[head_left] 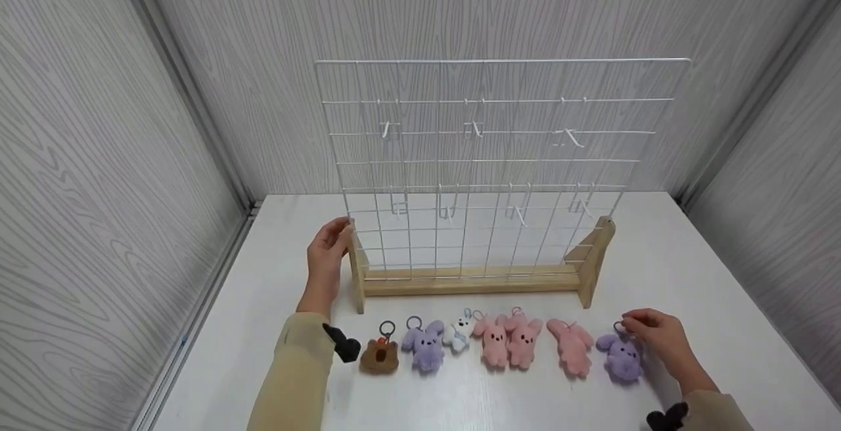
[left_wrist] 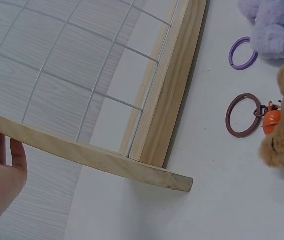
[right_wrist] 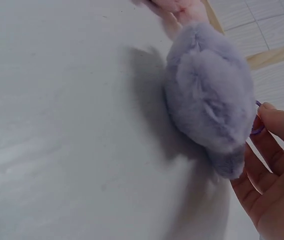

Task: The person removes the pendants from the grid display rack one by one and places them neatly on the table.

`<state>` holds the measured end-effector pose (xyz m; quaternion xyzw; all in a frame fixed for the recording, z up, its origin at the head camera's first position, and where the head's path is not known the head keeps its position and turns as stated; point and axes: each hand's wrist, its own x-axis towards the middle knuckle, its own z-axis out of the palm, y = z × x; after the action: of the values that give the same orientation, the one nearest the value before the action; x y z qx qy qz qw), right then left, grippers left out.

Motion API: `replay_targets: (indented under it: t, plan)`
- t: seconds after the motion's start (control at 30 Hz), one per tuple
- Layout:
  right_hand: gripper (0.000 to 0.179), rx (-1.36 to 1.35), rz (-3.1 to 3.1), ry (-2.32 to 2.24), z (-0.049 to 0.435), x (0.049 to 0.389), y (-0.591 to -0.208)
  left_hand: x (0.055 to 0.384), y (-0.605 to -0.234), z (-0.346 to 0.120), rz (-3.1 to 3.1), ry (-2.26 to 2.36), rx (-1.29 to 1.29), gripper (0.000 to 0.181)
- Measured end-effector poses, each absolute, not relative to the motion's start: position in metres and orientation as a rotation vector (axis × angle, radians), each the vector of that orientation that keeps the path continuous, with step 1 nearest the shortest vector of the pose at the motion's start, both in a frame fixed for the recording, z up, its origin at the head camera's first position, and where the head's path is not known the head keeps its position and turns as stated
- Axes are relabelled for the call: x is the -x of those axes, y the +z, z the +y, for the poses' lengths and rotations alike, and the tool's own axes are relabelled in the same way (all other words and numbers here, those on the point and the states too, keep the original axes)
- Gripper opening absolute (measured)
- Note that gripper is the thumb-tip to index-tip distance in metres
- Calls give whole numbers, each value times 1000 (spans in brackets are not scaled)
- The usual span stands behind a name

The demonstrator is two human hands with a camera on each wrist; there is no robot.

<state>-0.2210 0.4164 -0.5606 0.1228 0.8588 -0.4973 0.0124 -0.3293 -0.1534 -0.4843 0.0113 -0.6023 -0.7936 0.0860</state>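
Purple plush rabbit point(head_left: 621, 357) lies at the right end of the toy row on the white table point(head_left: 690, 267).
Right hand point(head_left: 660, 336): grip pinches the rabbit's key ring at its top. Left hand point(head_left: 326, 253): fingers straight, grip spread, resting against the left wooden foot point(head_left: 357, 273) of the wire grid stand point(head_left: 486, 161).
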Motion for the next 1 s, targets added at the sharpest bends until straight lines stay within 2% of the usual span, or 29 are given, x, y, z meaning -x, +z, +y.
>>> replay_targets:
  t: [0.2, 0.47, 0.77, 1.0]
  plan:
    - [45, -382, 2707, -1600, 421, 218, -560, 339, -499, -153, -1750, -2346, -28, 35]
    - [46, -406, 2684, -1657, 423, 214, -557, 336, -497, -156, -1745, -2342, -45, 37]
    - [47, -313, 2739, -1701, 420, 212, -550, 333, -498, -160, -1803, -2291, -25, 41]
    - [40, -264, 2770, -1731, 408, 212, -539, 322, -501, -163, -1828, -2271, -7, 43]
